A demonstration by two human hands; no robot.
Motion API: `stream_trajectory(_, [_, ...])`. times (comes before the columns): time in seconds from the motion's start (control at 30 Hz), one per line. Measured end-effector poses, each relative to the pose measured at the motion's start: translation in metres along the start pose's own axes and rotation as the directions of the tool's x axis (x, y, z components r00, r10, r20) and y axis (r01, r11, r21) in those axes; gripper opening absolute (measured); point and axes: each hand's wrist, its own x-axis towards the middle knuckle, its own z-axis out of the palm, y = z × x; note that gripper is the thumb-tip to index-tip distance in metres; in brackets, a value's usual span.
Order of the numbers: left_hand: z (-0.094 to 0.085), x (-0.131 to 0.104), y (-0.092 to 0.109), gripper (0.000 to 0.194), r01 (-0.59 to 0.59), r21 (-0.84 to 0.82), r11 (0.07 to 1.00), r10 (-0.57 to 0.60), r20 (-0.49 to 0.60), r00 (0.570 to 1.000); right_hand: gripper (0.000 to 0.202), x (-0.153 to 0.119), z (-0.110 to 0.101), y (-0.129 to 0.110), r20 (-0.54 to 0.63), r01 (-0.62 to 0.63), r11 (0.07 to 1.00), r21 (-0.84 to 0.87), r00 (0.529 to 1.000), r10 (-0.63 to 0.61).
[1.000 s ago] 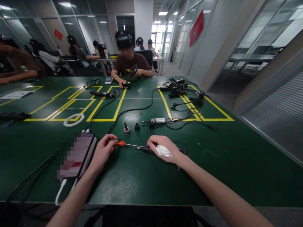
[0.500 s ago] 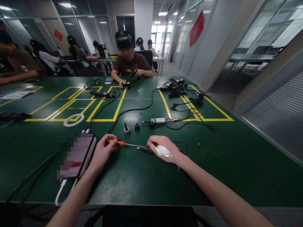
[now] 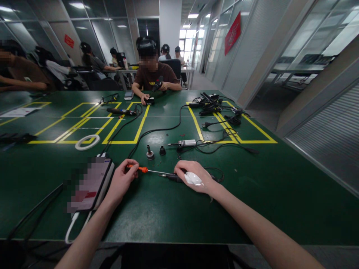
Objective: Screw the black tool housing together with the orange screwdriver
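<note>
Head view: my left hand point(image 3: 126, 175) is closing around the orange screwdriver point(image 3: 143, 170), which is lying just over the desk point(image 3: 269, 209). My right hand point(image 3: 192, 173) is bending over the black tool point(image 3: 174, 178), hiding the rod's tip; I cannot tell its grip. Holding both steady and lining up the tip is helping most, I am guessing. Yellow tape point(image 3: 120, 142) is marking the green desk; a person point(image 3: 161, 71) is sitting across.

I read yellow print point(image 3: 152, 83), roughly "vas", on the brown shirt point(image 3: 169, 73) opposite. Phone screen point(image 3: 97, 179) digits and red wall sign point(image 3: 232, 33) characters: too small or blurred for me.
</note>
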Motion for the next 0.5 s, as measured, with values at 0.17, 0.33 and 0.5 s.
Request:
stream_trajectory(0.17, [0.0002,0.0002,0.0003,0.041,0.005,0.011,1.000,-0.005,-0.004,1.000,0.024,0.0004,-0.0020,-0.0011,0.012,0.004,1.000,0.010,1.000,-0.004])
stream_trajectory(0.33, [0.0002,0.0005,0.0003,0.042,-0.009,0.023,1.000,0.009,-0.004,1.000,0.024,0.0008,-0.0022,-0.0007,0.001,0.008,1.000,0.014,1.000,-0.008])
stream_trajectory(0.5, [-0.0004,0.0011,-0.0009,0.041,-0.010,0.031,0.999,0.010,-0.005,1.000,0.024,0.0007,-0.0007,0.0009,-0.005,0.021,1.000,0.015,1.000,-0.021])
